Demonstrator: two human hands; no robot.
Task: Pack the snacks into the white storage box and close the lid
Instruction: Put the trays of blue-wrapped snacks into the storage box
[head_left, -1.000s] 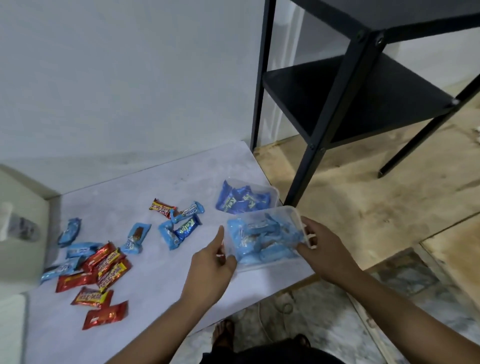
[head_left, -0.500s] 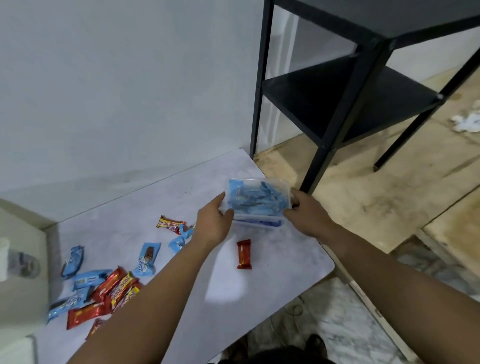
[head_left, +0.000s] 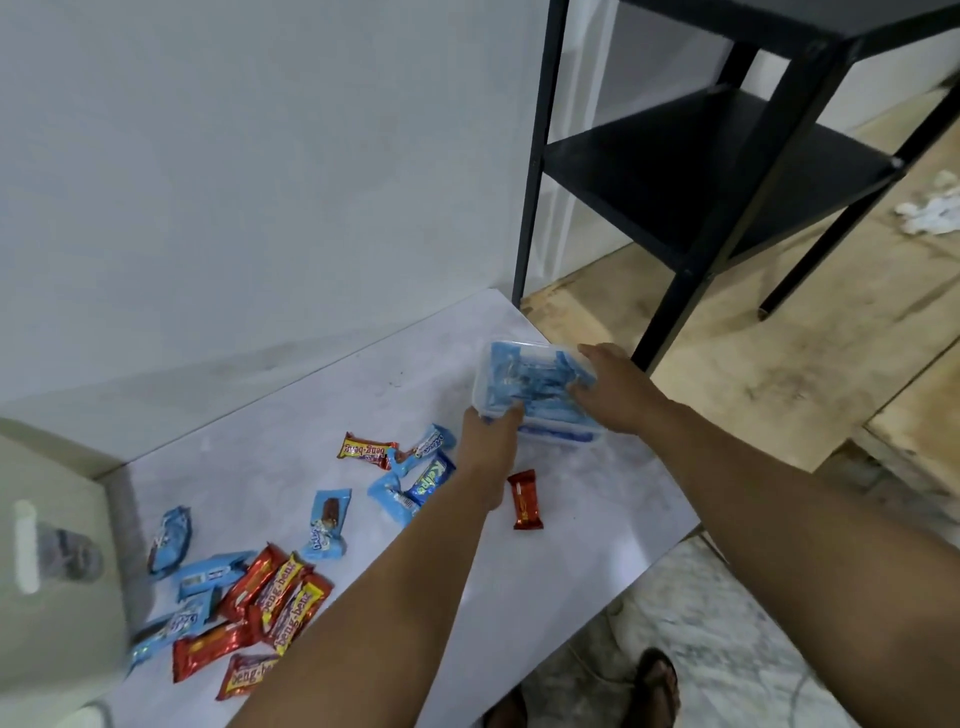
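Observation:
A clear-white storage box (head_left: 524, 371) packed with blue snack packs sits on top of a second filled box (head_left: 563, 435) at the table's far right corner. My left hand (head_left: 488, 436) grips the upper box's near-left corner. My right hand (head_left: 618, 395) holds its right side, thumb on the lid. Just in front of the boxes lies a lone red snack (head_left: 524, 499). Loose blue snacks (head_left: 415, 478) lie left of my left wrist. Several red and blue snacks (head_left: 275, 597) are heaped near the table's left front.
The grey-white table (head_left: 291, 415) meets a white wall behind. A black metal shelf unit (head_left: 701, 171) stands on the wooden floor just past the table's right corner. A pale blurred object (head_left: 52, 545) fills the left edge. My sandalled foot (head_left: 660, 680) shows below.
Both hands carried the filled box from the table's near edge to the far right corner and onto the second box. The red snack came into sight.

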